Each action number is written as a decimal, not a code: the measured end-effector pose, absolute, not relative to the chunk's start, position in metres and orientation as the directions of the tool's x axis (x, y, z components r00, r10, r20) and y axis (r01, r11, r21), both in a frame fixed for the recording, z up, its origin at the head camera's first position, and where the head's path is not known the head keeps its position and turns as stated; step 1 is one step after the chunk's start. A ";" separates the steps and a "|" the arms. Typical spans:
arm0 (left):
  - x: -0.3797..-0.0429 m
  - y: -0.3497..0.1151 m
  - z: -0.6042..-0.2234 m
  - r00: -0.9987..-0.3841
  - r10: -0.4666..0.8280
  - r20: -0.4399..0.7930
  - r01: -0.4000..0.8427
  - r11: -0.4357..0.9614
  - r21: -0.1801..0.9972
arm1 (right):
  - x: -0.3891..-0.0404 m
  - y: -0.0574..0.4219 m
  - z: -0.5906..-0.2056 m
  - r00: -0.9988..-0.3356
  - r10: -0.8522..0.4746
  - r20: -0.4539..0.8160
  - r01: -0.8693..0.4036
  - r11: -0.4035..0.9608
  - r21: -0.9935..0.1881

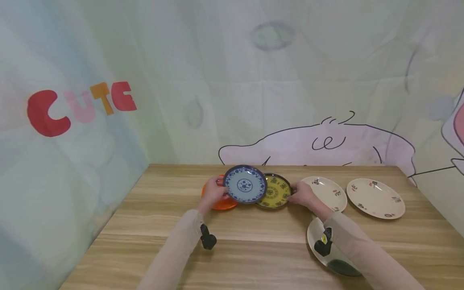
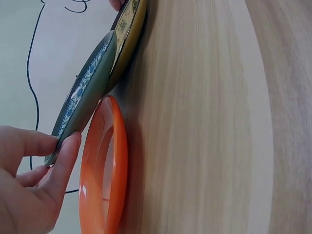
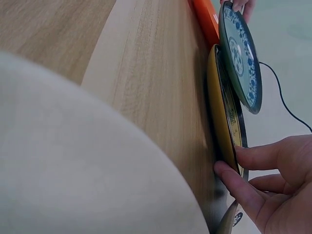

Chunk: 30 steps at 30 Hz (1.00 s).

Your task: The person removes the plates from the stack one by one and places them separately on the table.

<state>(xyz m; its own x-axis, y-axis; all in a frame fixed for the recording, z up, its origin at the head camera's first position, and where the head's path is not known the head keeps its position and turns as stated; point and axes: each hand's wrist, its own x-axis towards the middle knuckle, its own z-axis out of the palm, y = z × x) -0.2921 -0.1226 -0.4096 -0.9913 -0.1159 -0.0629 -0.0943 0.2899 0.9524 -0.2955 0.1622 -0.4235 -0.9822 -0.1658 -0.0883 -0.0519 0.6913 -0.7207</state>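
Observation:
A light-blue plate with a dark-blue floral rim (image 1: 245, 184) is pinched at its left edge by my left hand (image 1: 213, 192). It is raised, overlapping part of an orange plate (image 1: 225, 204) and part of a yellow plate with a dark rim (image 1: 275, 192). In the left wrist view, thumb and fingers clasp the edge of the blue plate (image 2: 83, 97), above the orange plate (image 2: 119, 165). My right hand (image 1: 303, 195) pinches the yellow plate's right edge; the right wrist view shows the thumb on top of the yellow plate (image 3: 222, 112) and fingers beneath.
Right of my right hand lies a cream plate with small motifs (image 1: 326, 191), partly covered by that hand. Another cream oval plate (image 1: 375, 198) sits farther right. Under my right forearm is a pale plate with a dark green patch (image 1: 315, 237). A printed curtain backs the wooden table (image 1: 253, 257).

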 end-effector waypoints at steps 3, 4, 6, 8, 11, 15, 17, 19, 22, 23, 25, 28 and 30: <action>-0.290 -0.130 -0.410 -0.992 -0.119 -0.049 -0.083 0.296 0.952 | -0.296 0.161 -0.424 -0.982 -0.167 -0.091 -0.050 0.689 -0.723; -0.290 -0.133 -0.410 -0.992 -0.120 -0.047 -0.081 0.294 0.952 | -0.296 0.161 -0.424 -0.982 -0.162 -0.094 -0.044 0.689 -0.724; -0.289 -0.138 -0.409 -0.991 -0.121 -0.049 -0.082 0.287 0.954 | -0.296 0.161 -0.424 -0.983 -0.161 -0.092 -0.045 0.688 -0.724; -0.290 -0.143 -0.409 -0.991 -0.126 -0.054 -0.088 0.284 0.955 | -0.296 0.161 -0.424 -0.983 -0.162 -0.091 -0.047 0.690 -0.722; -0.290 -0.150 -0.410 -0.990 -0.133 -0.051 -0.088 0.283 0.955 | -0.296 0.161 -0.424 -0.983 -0.160 -0.091 -0.047 0.695 -0.718; -0.287 -0.159 -0.410 -0.991 -0.130 -0.040 -0.077 0.295 0.952 | -0.295 0.161 -0.424 -0.983 -0.154 -0.098 -0.038 0.698 -0.715; -0.286 -0.163 -0.411 -0.991 -0.126 -0.036 -0.072 0.298 0.952 | -0.295 0.161 -0.424 -0.983 -0.155 -0.098 -0.038 0.695 -0.718; -0.286 -0.168 -0.411 -0.991 -0.128 -0.038 -0.075 0.303 0.950 | -0.295 0.161 -0.424 -0.983 -0.158 -0.094 -0.043 0.693 -0.720; -0.286 -0.176 -0.411 -0.989 -0.139 -0.054 -0.091 0.283 0.955 | -0.295 0.161 -0.425 -0.983 -0.158 -0.094 -0.041 0.687 -0.725; -0.286 -0.178 -0.410 -0.987 -0.147 -0.061 -0.100 0.273 0.957 | -0.295 0.161 -0.425 -0.983 -0.159 -0.094 -0.041 0.687 -0.726; -0.287 -0.183 -0.409 -0.985 -0.160 -0.071 -0.111 0.255 0.961 | -0.295 0.161 -0.425 -0.982 -0.161 -0.095 -0.043 0.687 -0.725; -0.286 -0.192 -0.405 -0.982 -0.174 -0.077 -0.118 0.242 0.963 | -0.295 0.161 -0.425 -0.982 -0.160 -0.096 -0.041 0.686 -0.727; -0.286 -0.198 -0.403 -0.981 -0.180 -0.075 -0.117 0.238 0.964 | -0.295 0.162 -0.424 -0.982 -0.161 -0.094 -0.043 0.687 -0.726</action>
